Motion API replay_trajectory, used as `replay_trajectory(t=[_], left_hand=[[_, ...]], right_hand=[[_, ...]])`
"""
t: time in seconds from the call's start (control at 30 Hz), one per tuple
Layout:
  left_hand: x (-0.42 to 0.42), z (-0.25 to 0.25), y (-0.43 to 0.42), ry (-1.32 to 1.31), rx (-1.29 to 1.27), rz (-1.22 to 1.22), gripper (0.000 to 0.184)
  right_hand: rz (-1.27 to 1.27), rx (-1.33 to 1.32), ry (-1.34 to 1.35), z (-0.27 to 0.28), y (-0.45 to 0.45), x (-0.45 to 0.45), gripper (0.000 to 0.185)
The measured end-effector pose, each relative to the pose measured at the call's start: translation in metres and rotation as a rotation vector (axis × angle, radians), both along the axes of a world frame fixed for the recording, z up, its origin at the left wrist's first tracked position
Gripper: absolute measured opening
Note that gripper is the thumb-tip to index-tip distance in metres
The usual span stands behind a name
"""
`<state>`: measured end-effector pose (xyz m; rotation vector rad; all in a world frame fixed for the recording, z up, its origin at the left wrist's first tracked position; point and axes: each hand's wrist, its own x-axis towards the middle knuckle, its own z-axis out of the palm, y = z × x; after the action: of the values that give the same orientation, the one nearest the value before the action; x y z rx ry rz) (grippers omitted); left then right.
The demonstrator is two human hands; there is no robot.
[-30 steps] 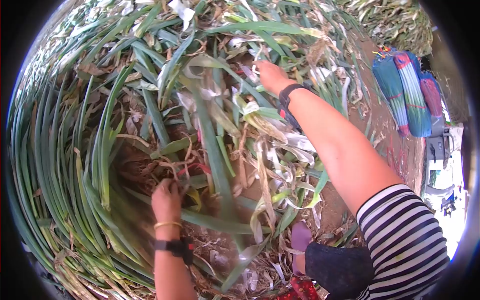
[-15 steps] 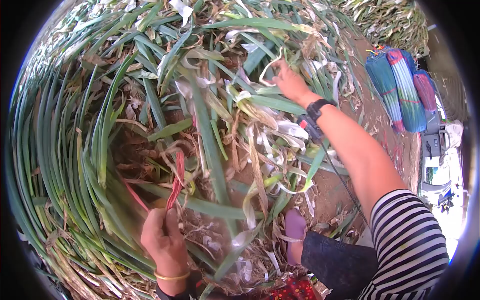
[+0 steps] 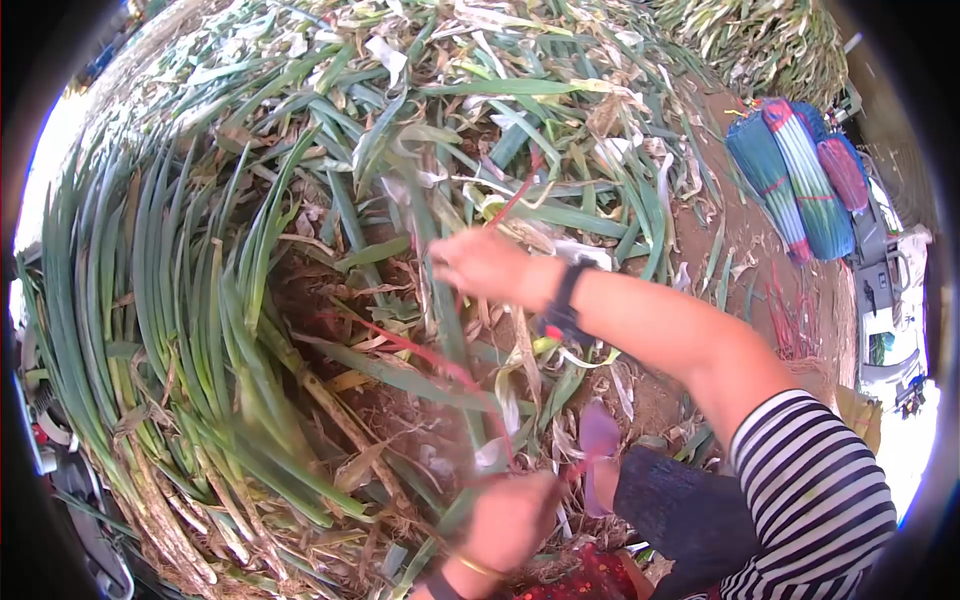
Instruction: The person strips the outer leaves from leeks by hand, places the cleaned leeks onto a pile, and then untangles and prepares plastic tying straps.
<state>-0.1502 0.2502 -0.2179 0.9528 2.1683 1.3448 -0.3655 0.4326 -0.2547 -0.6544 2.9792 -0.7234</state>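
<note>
At the bottom centre, my left hand [image 3: 510,520] is closed on a red string [image 3: 425,357], which runs up and left from it toward the green onions. My right hand [image 3: 485,265] is higher up, above the leaf litter, with its fingers closed; a strand of red string rises just beyond it. The right fingertips are too blurred to tell what they grip. A large bundle of long green onions [image 3: 190,300] lies at the left, roots toward the bottom. Loose leaves [image 3: 400,378] and dry husks lie around both hands.
Rolled mesh sacks [image 3: 800,185], blue, green and red, lie at the right. Red strings [image 3: 790,315] are on the soil below them. A heap of dry leaves [image 3: 760,45] stands at the upper right. A purple shoe [image 3: 600,440] and dark trouser leg are near my left hand.
My left hand has moved right with the red string, now stretched out. My right hand has come down and left from the upper leaves. The view has shifted slightly.
</note>
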Motion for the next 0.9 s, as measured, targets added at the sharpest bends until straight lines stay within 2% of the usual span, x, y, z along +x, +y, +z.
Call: replay_trajectory(t=[0.03, 0.1, 0.27, 0.37, 0.43, 0.53, 0.57, 0.67, 0.77, 0.8, 0.9], left_hand=[[-0.01, -0.008, -0.008, -0.069, -0.056, 0.082, 0.012], [-0.023, -0.025, -0.016, -0.175, -0.116, 0.202, 0.014], [-0.039, -0.059, -0.022, -0.333, -0.119, 0.321, 0.015], [-0.037, -0.069, -0.021, -0.345, -0.136, 0.32, 0.014], [-0.038, -0.069, -0.02, -0.343, -0.132, 0.324, 0.015], [-0.035, -0.06, -0.02, -0.387, -0.121, 0.347, 0.016], [-0.035, -0.053, -0.019, -0.403, -0.108, 0.36, 0.016], [-0.031, -0.037, -0.015, -0.385, -0.059, 0.376, 0.018], [-0.027, 0.004, -0.008, -0.482, 0.004, 0.398, 0.017], [-0.02, 0.006, -0.006, -0.504, 0.147, 0.451, 0.016], [-0.021, 0.032, -0.009, -0.539, 0.29, 0.659, 0.016]], right_hand=[[0.007, 0.043, 0.12, -0.026, -0.001, -0.025, 0.014], [-0.059, 0.169, 0.116, -0.073, -0.009, -0.066, 0.013], [-0.198, 0.543, -0.101, -0.142, -0.024, -0.101, 0.017], [-0.133, 0.493, -0.08, -0.145, -0.015, -0.098, 0.016], [-0.106, 0.43, -0.07, -0.125, -0.009, -0.094, 0.014], [-0.028, -0.082, -0.132, -0.075, -0.003, -0.067, 0.017], [-0.017, -0.157, -0.118, -0.064, 0.003, -0.057, 0.023], [-0.046, -0.122, -0.143, 0.004, 0.028, -0.007, 0.022], [-0.314, -0.235, -0.567, 0.1, 0.037, 0.055, 0.022], [-0.28, -0.271, -0.534, 0.121, 0.044, 0.076, 0.021], [-0.203, -0.349, -0.477, 0.186, 0.054, 0.144, 0.019]])
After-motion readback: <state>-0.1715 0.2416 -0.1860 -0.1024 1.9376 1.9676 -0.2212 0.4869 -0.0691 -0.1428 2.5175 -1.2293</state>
